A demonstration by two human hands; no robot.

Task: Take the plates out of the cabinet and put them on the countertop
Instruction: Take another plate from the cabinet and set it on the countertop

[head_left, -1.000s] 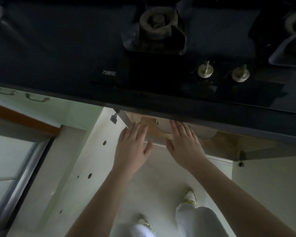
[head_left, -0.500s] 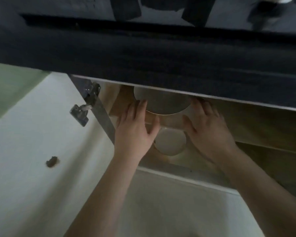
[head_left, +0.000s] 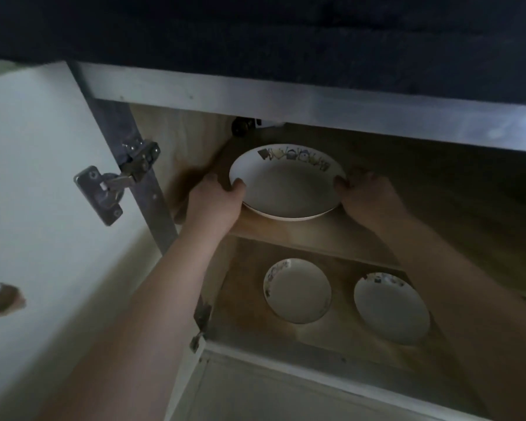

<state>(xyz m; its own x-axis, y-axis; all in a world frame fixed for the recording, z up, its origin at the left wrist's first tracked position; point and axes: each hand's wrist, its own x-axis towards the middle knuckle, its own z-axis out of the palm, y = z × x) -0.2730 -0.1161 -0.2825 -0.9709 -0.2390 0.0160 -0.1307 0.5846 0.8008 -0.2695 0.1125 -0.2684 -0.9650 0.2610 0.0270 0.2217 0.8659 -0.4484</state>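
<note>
Both arms reach into the open cabinet under the dark table edge. The left hand grips the left rim of a white plate with a cartoon-patterned border, thumb hooked over the edge, and the right hand clasps the opposite rim. That plate sits on the upper shelf, near its front. On the lower shelf lie two smaller plates, one left, one right, apart. The white door hangs open at left on its metal hinge.

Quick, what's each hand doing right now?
Left hand: closed on the big plate's left rim.
Right hand: closed on its right rim.
</note>
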